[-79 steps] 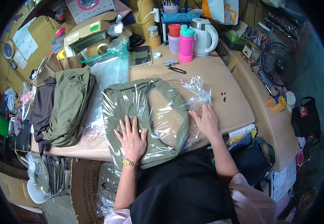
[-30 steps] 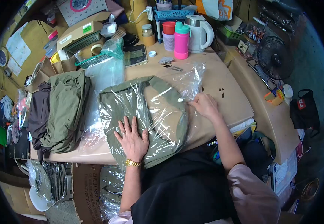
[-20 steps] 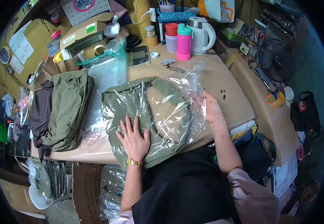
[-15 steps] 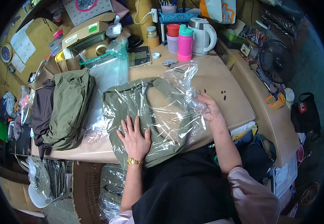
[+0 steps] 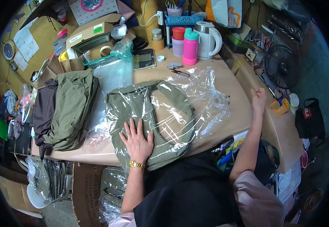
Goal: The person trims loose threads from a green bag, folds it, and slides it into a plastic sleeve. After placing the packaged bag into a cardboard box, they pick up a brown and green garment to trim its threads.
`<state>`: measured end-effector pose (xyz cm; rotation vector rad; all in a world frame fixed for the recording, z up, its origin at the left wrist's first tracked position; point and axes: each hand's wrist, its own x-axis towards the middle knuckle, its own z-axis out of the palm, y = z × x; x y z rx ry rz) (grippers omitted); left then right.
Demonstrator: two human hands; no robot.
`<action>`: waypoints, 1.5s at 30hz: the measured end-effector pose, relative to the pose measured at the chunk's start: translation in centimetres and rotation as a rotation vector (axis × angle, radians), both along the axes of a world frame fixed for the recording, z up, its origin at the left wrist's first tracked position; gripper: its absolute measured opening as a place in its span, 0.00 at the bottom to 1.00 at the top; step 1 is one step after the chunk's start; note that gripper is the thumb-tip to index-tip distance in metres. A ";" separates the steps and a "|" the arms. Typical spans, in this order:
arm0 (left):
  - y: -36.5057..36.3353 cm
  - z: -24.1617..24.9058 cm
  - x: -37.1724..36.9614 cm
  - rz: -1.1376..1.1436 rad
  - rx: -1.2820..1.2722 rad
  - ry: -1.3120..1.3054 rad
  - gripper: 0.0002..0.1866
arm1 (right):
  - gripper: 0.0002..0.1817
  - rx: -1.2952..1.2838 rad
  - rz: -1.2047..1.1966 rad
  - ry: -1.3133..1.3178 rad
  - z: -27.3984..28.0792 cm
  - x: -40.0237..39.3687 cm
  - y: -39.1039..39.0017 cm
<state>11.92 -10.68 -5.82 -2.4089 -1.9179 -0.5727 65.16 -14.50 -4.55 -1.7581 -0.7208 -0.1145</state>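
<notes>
An olive-green folded garment (image 5: 130, 102) lies on the table inside a clear plastic bag (image 5: 213, 100). The bag's loose, crumpled end spreads out to the right of the garment. My left hand (image 5: 137, 143), with a gold watch at the wrist, rests flat on the bagged garment, fingers outstretched. Away from the bag, my right hand (image 5: 259, 99) is raised near the table's right edge with its fingers curled closed. Whatever it may hold is hidden. A pair of dark thread snips (image 5: 180, 72) lies just beyond the bag.
Folded green garments (image 5: 71, 109) and a dark garment (image 5: 43, 102) are stacked at left, beside flat clear bags (image 5: 115, 77). A pink bottle (image 5: 190, 47) and a kettle (image 5: 207, 39) stand at the back. A fan (image 5: 280, 66) and an orange holder (image 5: 280, 107) are at right.
My right hand has let go of the bag's end and moved right and up, closing. The bag's end has dropped and spread on the table. My left hand stays put.
</notes>
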 end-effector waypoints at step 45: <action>10.1 28.8 5.8 -0.782 -0.111 -1.660 0.11 | 0.26 0.393 0.885 -0.294 20.8 -22.0 -0.5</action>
